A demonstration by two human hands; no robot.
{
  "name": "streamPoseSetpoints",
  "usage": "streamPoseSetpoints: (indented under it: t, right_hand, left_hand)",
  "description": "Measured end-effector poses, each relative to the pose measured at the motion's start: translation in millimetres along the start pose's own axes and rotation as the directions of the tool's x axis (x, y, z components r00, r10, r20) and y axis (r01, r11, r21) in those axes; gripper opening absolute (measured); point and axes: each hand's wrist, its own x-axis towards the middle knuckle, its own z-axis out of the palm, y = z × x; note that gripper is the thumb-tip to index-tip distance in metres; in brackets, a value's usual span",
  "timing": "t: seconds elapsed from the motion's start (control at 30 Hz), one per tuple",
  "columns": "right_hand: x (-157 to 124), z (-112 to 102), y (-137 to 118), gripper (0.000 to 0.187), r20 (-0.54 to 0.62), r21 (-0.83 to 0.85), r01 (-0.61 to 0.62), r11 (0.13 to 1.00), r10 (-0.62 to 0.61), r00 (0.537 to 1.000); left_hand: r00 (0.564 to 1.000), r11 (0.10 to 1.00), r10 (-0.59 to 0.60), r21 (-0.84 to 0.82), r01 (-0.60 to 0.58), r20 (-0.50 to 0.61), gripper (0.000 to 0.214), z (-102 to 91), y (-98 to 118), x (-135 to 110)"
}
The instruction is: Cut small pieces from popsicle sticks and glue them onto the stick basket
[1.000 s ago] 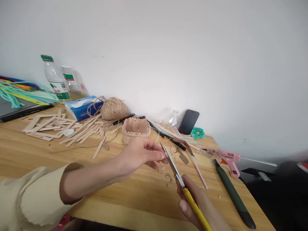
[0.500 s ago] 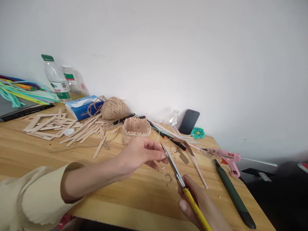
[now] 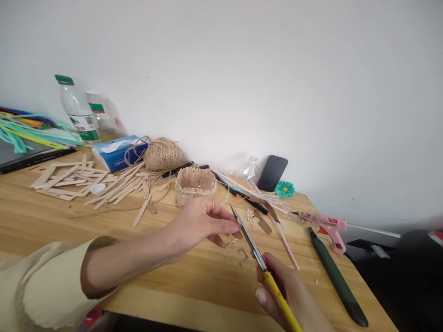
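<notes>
My right hand grips yellow-handled scissors, their blades pointing up and to the left. Beside the blade tips, my left hand has its thumb and fingers pinched together; whatever lies between them is too small or hidden to make out. Just behind the left hand stands a small box made of wooden craft sticks, with a beaded trim round its outside. Small wood clippings and brown scraps lie on the table around the blades.
Craft sticks, a twine ball, a tissue pack and bottles crowd the left and back. Rightward are a phone, a green pipe-cleaner flower, a pink glue gun and a dark green cutter near the table edge.
The view has shifted very slightly. Both hands and the scissors keep nearly the same positions, with the left fingertips still close to the blades.
</notes>
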Motion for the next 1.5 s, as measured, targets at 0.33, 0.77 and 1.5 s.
streamPoseSetpoints:
  t: [0.33, 0.77, 1.5]
  right_hand:
    - [-0.2, -1.4, -4.6, 0.062, 0.052, 0.025, 0.015, 1.000, -0.016, 0.999]
    - [1.0, -3.4, 6.8, 0.054, 0.063, -0.077, 0.063, 0.995, -0.058, 0.996]
    - [1.1, 2.6, 16.1, 0.056, 0.200, 0.306, 0.107, 0.946, -0.174, 0.964]
  left_hand:
    - [1.000, 1.000, 0.002, -0.023, -0.002, -0.001, 0.004, 1.1, -0.8, -0.5]
    - [0.994, 0.994, -0.071, -0.081, 0.078, 0.084, 0.007, -4.3, -0.9, 3.1]
    - [1.000, 0.999, 0.007, -0.040, -0.006, 0.006, 0.007, 1.8, -1.4, -1.8]
